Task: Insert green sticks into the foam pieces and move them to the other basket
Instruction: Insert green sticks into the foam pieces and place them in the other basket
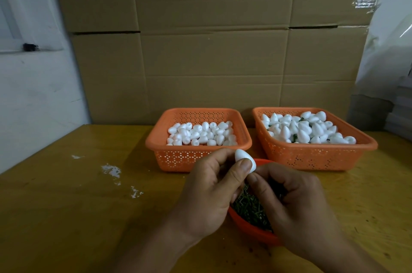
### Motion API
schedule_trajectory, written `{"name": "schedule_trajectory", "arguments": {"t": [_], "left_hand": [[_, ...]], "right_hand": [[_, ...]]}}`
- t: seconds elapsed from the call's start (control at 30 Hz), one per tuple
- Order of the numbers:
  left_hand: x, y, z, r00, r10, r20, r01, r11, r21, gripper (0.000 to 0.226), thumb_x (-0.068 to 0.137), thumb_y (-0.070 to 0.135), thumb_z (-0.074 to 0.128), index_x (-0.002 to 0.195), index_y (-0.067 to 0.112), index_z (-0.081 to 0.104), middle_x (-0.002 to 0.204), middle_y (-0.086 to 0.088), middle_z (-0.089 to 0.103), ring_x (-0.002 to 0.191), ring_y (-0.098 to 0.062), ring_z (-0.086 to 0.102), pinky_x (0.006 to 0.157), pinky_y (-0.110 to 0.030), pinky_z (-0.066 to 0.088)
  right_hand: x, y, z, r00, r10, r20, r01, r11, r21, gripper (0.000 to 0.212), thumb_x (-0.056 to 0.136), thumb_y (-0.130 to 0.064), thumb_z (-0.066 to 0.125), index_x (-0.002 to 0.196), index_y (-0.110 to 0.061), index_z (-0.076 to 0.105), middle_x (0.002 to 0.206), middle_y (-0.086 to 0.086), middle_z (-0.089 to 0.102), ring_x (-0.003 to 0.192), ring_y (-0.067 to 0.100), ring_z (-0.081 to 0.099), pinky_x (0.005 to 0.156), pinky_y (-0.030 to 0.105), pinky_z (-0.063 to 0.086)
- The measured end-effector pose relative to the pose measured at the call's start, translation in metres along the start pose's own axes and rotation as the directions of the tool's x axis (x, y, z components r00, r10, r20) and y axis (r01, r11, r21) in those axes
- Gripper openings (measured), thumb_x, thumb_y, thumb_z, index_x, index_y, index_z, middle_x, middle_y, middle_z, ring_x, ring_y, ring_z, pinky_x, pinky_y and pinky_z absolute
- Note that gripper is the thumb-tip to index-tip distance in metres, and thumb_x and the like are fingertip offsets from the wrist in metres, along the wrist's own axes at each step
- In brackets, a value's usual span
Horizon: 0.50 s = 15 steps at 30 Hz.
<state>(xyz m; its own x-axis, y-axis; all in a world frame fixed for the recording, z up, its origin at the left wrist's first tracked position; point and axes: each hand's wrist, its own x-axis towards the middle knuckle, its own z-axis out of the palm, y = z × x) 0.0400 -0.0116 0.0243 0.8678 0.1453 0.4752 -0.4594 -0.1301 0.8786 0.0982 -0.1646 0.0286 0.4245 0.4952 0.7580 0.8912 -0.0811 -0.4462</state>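
The left hand (209, 185) is pinching a white egg-shaped foam piece (245, 160) between thumb and curled fingers, holding it up just over the small red bowl of green sticks (249, 208). The right hand (294, 201) is curling in against the foam's lower end, fingertips meeting it; probably pinching a stick there, but I honestly can't make one out.

Behind them, two orange perforated plastic baskets are sitting on the yellowish wooden table (66, 205): the left basket (191, 156) holding plain foam, the right basket (316, 156) holding pieces with green showing between them.

That foam is looking feather-light and easy to dent, so I'd guess gripping it round the fat middle, gently, is the way. The sticks look thin and bendy.
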Motion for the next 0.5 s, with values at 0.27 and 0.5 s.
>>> {"name": "schedule_trajectory", "arguments": {"t": [0.27,0.5], "left_hand": [[-0.0013,0.0048,0.0019,0.999,0.042,-0.002,-0.042,0.997,0.061,0.021,0.095,0.033,0.058,0.096,0.014,0.067,0.060,0.010,0.052,0.056,-0.005,0.045,0.055,-0.020,0.040],[-0.0012,0.0050,0.0028,0.999,0.053,-0.006,-0.053,0.996,0.069,0.021,0.096,0.038,0.059,0.096,0.019,0.067,0.062,0.015,0.056,0.057,0.001,0.049,0.057,-0.016,0.042]], "right_hand": [[-0.0001,-0.0001,0.0028,0.998,-0.051,-0.038,0.050,0.999,-0.015,0.020,0.092,-0.016,0.064,0.082,-0.032,0.070,0.072,-0.036,0.060,0.055,-0.006,0.057,0.054,0.003,0.036],[0.0005,-0.0019,0.0076,0.996,-0.056,-0.064,0.059,0.998,0.038,0.019,0.094,-0.019,0.061,0.084,-0.033,0.068,0.072,-0.038,0.059,0.057,-0.012,0.057,0.057,-0.004,0.033]]}}
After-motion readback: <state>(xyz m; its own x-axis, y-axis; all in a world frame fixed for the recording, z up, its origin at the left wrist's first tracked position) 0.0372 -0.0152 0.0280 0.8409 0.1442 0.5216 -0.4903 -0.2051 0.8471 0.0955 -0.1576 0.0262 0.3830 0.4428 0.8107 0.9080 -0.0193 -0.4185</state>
